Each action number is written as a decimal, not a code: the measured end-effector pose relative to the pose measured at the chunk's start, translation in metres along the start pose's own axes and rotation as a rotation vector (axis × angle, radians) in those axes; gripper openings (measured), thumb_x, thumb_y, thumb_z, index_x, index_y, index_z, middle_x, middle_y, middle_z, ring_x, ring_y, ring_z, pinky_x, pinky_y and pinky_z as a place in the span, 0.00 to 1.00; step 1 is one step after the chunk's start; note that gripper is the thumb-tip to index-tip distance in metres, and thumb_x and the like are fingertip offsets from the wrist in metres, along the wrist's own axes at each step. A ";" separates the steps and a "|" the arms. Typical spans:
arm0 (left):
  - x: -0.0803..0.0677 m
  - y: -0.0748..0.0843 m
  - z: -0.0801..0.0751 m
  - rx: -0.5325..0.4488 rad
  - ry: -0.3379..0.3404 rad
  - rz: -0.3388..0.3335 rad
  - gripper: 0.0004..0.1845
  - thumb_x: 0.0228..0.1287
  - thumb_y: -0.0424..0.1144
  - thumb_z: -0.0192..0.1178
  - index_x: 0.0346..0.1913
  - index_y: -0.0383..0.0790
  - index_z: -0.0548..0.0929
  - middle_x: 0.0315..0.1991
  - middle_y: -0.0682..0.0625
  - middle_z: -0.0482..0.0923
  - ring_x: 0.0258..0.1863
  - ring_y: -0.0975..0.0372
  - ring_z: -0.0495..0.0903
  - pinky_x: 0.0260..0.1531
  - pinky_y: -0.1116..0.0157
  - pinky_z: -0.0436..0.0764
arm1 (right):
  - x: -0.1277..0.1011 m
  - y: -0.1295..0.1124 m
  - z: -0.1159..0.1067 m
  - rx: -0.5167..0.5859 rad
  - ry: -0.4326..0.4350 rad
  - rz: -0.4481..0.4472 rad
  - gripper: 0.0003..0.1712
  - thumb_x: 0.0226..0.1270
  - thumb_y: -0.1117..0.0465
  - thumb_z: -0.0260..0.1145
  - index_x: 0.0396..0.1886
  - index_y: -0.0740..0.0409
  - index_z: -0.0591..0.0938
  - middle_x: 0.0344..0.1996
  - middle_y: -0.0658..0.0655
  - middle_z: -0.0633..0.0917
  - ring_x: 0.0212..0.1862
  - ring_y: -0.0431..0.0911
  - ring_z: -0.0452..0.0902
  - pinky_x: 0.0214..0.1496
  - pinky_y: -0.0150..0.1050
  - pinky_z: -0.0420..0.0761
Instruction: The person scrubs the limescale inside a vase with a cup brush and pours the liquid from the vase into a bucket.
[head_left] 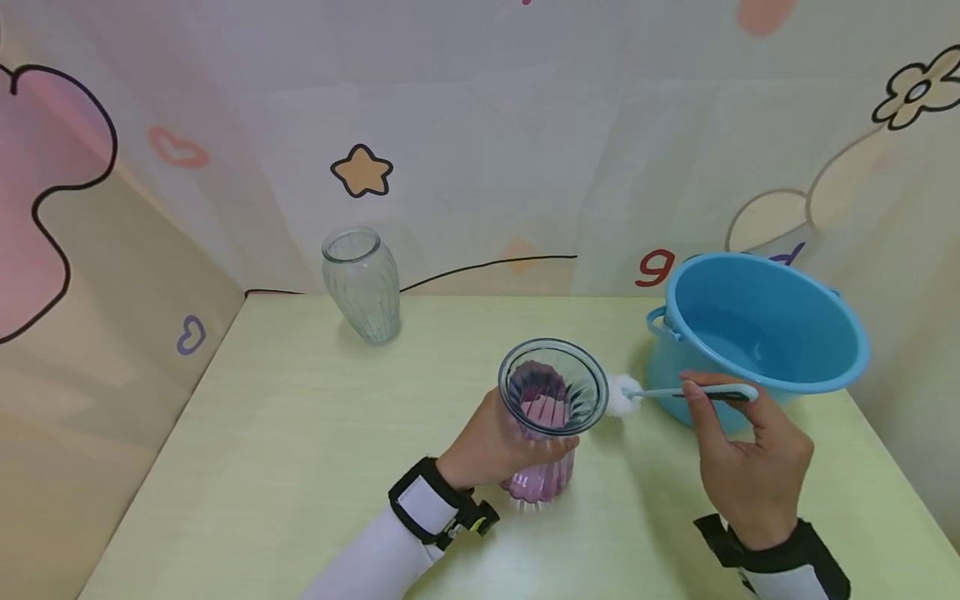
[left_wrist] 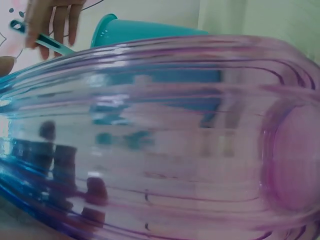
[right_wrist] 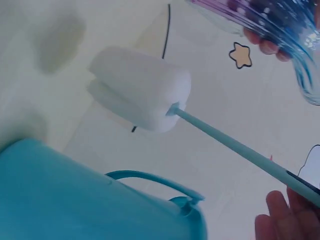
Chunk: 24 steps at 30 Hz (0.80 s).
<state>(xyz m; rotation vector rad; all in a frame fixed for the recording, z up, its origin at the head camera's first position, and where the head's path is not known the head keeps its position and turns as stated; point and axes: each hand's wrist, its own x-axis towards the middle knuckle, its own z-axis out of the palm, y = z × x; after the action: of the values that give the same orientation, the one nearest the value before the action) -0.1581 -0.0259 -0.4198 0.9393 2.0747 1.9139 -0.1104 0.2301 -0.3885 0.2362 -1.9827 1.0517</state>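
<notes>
A ribbed glass vase [head_left: 542,479], blue at the rim and pink toward the base, is gripped round its body by my left hand [head_left: 491,446]. It leans a little, mouth toward the head camera, and fills most of the left wrist view. My right hand [head_left: 761,467] pinches the pale blue handle of a sponge brush [right_wrist: 230,142] between thumb and fingers. The brush's white sponge head [right_wrist: 140,85] is outside the vase, just right of its rim in the head view. In the right wrist view a gap separates sponge and vase.
A blue bucket [head_left: 757,317] stands at the right, behind the right hand, its handle ear facing left. A clear ribbed glass vase [head_left: 367,292] stands at the back left of the pale table [head_left: 300,467]. A patterned cloth backdrop [head_left: 480,167] rises behind the table.
</notes>
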 end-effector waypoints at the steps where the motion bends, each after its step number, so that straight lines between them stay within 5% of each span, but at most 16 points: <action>1: 0.000 0.000 0.001 0.001 0.009 -0.003 0.43 0.56 0.31 0.75 0.72 0.43 0.64 0.62 0.40 0.78 0.63 0.52 0.79 0.64 0.49 0.81 | 0.001 -0.002 0.000 0.025 0.001 -0.002 0.15 0.60 0.79 0.73 0.47 0.71 0.87 0.41 0.57 0.92 0.50 0.27 0.85 0.59 0.20 0.78; 6: 0.001 0.001 0.005 -0.018 0.050 -0.041 0.44 0.56 0.34 0.77 0.73 0.47 0.64 0.64 0.41 0.78 0.63 0.57 0.80 0.63 0.53 0.82 | 0.007 -0.011 0.001 0.181 -0.024 0.005 0.12 0.67 0.81 0.64 0.49 0.80 0.80 0.44 0.45 0.91 0.49 0.33 0.88 0.61 0.26 0.80; 13: -0.001 0.001 0.005 0.012 0.070 -0.053 0.45 0.55 0.35 0.77 0.73 0.45 0.64 0.64 0.37 0.78 0.63 0.54 0.80 0.62 0.55 0.83 | 0.025 -0.026 -0.001 0.733 0.001 -0.001 0.14 0.73 0.83 0.50 0.56 0.84 0.71 0.42 0.65 0.90 0.42 0.48 0.91 0.57 0.35 0.86; 17: -0.001 -0.002 0.004 0.006 0.063 -0.054 0.45 0.55 0.34 0.77 0.73 0.45 0.63 0.65 0.37 0.78 0.63 0.51 0.80 0.61 0.59 0.82 | 0.035 -0.039 -0.002 0.937 0.035 0.041 0.13 0.76 0.81 0.46 0.55 0.80 0.70 0.36 0.66 0.86 0.36 0.50 0.86 0.49 0.36 0.86; 21: -0.001 -0.005 0.005 0.021 0.067 -0.057 0.45 0.55 0.34 0.78 0.73 0.45 0.64 0.64 0.40 0.78 0.63 0.52 0.80 0.61 0.59 0.83 | 0.042 -0.052 -0.003 1.168 0.096 0.109 0.11 0.79 0.78 0.42 0.50 0.79 0.70 0.25 0.63 0.75 0.27 0.51 0.68 0.31 0.36 0.69; 24: 0.000 -0.006 0.005 0.033 0.074 -0.046 0.44 0.55 0.34 0.78 0.72 0.45 0.65 0.62 0.41 0.79 0.62 0.53 0.81 0.61 0.60 0.83 | 0.047 -0.060 -0.005 1.312 0.125 0.119 0.15 0.83 0.69 0.41 0.46 0.79 0.70 0.20 0.59 0.66 0.22 0.47 0.57 0.28 0.38 0.53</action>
<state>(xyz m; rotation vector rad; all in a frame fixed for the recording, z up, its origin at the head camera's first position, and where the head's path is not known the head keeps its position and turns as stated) -0.1568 -0.0215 -0.4262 0.8314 2.1554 1.9255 -0.1058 0.2063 -0.3165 0.7081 -0.9278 2.2402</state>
